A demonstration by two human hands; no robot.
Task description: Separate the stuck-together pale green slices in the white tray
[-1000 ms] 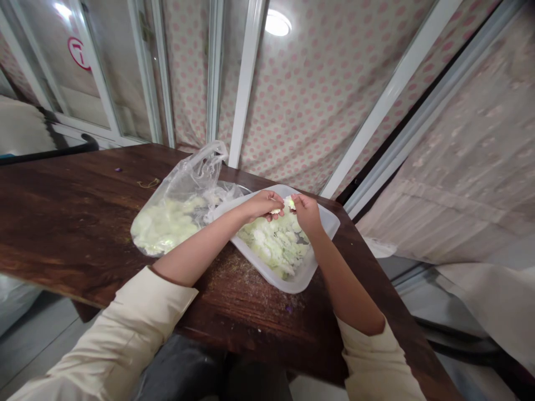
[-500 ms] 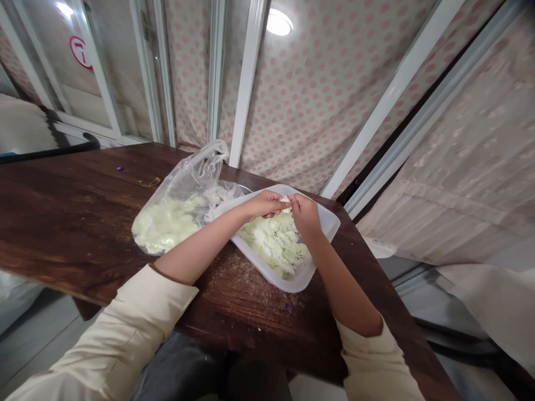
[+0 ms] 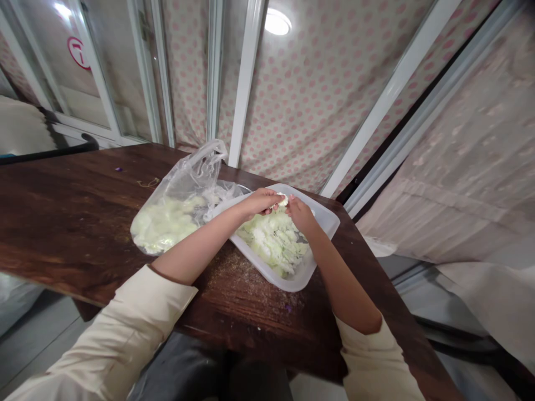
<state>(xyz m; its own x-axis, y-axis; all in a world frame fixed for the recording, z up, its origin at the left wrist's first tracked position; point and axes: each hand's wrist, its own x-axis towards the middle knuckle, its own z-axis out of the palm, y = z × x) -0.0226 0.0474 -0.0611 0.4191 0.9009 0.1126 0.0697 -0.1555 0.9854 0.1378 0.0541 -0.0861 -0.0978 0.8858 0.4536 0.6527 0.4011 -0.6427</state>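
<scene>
My left hand point(image 3: 262, 202) is closed, pinching a small whitish piece point(image 3: 283, 199) with a ruffled look between thumb and fingers. From the other side, the bent fingertips of my right hand point(image 3: 301, 214) are at the right edge of that same piece. Both hands are over the far part of a white plastic tub point(image 3: 288, 285). Inside the tub lies a heap of pale green and white petal-like pieces point(image 3: 271, 242); their exact kind cannot be made out. Left of the tub, a clear plastic bag point(image 3: 167, 220) holds more of the pale pieces.
Everything stands on a dark brown wooden table point(image 3: 75, 223), with fine crumbs scattered before the tub. A thin string loop point(image 3: 149, 182) and a purple scrap point(image 3: 119, 169) lie at the left. Behind the table are framed glass panels with a dotted curtain point(image 3: 309, 100).
My right hand has drawn slightly down and away from my left fingers, showing more of the whitish piece. The tub and bag have stayed in place.
</scene>
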